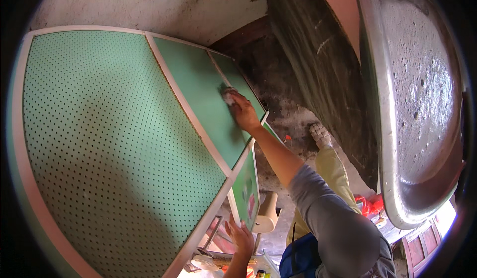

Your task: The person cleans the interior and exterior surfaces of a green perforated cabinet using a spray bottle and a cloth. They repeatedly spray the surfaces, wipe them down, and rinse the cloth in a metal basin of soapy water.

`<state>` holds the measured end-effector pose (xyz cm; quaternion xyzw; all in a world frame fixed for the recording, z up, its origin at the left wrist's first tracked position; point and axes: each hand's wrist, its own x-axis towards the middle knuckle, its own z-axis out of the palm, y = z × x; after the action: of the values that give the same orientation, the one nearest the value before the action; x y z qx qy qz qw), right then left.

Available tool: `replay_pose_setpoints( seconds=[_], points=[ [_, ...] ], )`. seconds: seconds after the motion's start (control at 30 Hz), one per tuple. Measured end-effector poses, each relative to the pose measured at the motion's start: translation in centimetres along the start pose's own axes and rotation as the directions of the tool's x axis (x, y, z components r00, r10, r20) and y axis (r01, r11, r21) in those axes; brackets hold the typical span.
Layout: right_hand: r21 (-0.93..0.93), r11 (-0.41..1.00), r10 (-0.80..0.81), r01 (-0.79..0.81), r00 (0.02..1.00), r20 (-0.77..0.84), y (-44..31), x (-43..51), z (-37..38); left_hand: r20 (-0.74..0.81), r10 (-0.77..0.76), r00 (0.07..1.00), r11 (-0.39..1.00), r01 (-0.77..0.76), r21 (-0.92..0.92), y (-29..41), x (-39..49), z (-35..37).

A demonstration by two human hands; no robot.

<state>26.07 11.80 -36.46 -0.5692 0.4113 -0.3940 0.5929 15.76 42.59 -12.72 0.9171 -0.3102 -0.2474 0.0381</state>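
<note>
My right hand point(244, 110) presses a crumpled whitish wad point(229, 96), perhaps a cloth, against the plain green panel point(193, 76) of a cabinet. The wad and fingertips are slightly blurred. White strips frame the panel, and a perforated green panel point(111, 129) adjoins it on the left. Below, my left hand point(240, 237) is at the lower edge of an open green cabinet door point(248, 188) that bears a flower picture. Its fingers and thumb lie around the white-edged corner; part of the grip is hidden.
A large metal basin point(421, 91), wet inside, rises at the right beside a dark board point(316, 54). A foot in a woven shoe point(320, 134) stands on the stained floor. A cream cylindrical object point(267, 212) is beside the door; small bottles point(261, 274) are at the bottom.
</note>
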Motion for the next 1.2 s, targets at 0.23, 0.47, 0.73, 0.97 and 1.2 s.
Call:
replay_pose_setpoints(
  seconds=[0.23,0.47,0.73,0.97,1.2],
  points=[
    [-0.147,0.913,0.393,-0.381,0.918,0.055,9.4,-10.7,-3.5,0.004,-0.095,0.995,0.994,0.094,0.058,-2.2,0.5,-0.7],
    [0.01,0.87,0.49,-0.494,0.866,0.099,12.3,-7.0,-3.2,-0.089,-0.023,0.996,1.0,0.022,-0.013,-3.4,2.9,-1.8],
    [-0.267,0.859,0.477,-0.437,0.872,0.107,22.3,-4.3,-3.3,-0.092,0.192,0.977,0.934,-0.154,0.321,-6.5,5.7,-4.0],
    [0.305,0.95,0.019,-0.07,0.985,0.169,20.7,0.5,0.0,-0.171,0.284,0.943,0.926,-0.224,0.304,-10.2,6.1,-5.0],
    [-0.198,0.968,0.185,-0.156,0.973,0.137,29.8,1.5,0.9,-0.306,0.01,0.952,0.978,0.054,0.199,-10.7,6.9,-5.8]
  ],
)
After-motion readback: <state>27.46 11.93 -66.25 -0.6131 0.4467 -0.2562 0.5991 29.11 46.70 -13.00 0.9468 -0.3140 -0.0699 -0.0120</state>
